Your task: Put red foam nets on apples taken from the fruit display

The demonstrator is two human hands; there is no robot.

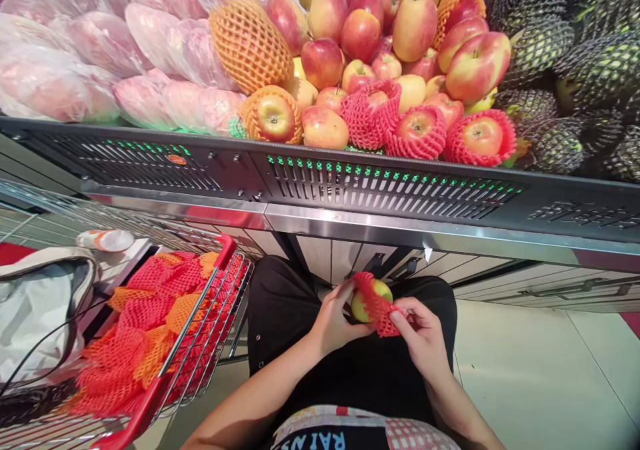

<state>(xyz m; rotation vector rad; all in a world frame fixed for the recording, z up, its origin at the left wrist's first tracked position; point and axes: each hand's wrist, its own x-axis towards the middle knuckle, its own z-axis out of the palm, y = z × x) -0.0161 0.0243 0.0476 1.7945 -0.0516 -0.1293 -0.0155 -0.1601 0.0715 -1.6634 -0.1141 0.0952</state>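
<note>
From the head camera, I look down at my two bare hands, held low in front of my body below a fruit display. My left hand [334,320] cups a yellow-green apple [370,298], fingers curled and closed around its underside. My right hand [420,333] pinches the red foam net [376,307] that half covers the apple, thumb and fingertips pressed together on the mesh. To my left stands a shopping cart [200,343] heaped with loose red and orange nets [145,323]. Above, the display shelf [380,187] carries piled red apples [370,57], some netted.
</note>
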